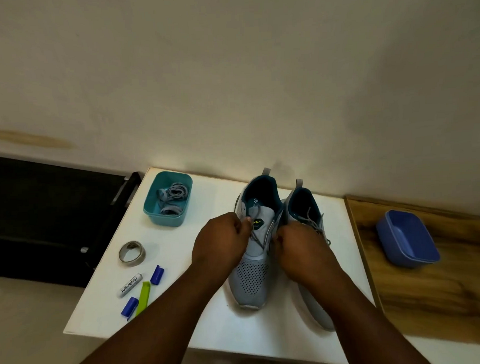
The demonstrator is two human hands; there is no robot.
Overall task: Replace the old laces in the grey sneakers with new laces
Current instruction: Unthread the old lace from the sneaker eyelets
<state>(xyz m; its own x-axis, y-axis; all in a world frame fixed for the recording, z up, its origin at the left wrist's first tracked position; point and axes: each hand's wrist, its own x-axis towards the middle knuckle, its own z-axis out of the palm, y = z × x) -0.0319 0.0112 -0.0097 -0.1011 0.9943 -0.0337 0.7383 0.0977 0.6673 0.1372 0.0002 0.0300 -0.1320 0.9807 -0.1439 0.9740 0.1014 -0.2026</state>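
Note:
Two grey sneakers with teal lining stand side by side on a white table (182, 269), toes toward me. Over the left sneaker (250, 277) both my hands work at its grey lace (255, 237). My left hand (222, 240) pinches the lace at the shoe's left eyelets, fingers curled. My right hand (299, 248) grips the lace at the right eyelets and hides part of the right sneaker (303, 206), which has its lace threaded. A teal box (152, 210) at the back left holds coiled grey laces (173, 195).
Left of the shoes lie a tape roll (132, 253), a small grey tube (131, 284), two blue caps (157, 275) (129, 306) and a green strip (142, 297). An empty blue tub (407, 237) sits on a wooden board (436, 297) at the right. A wall stands close behind.

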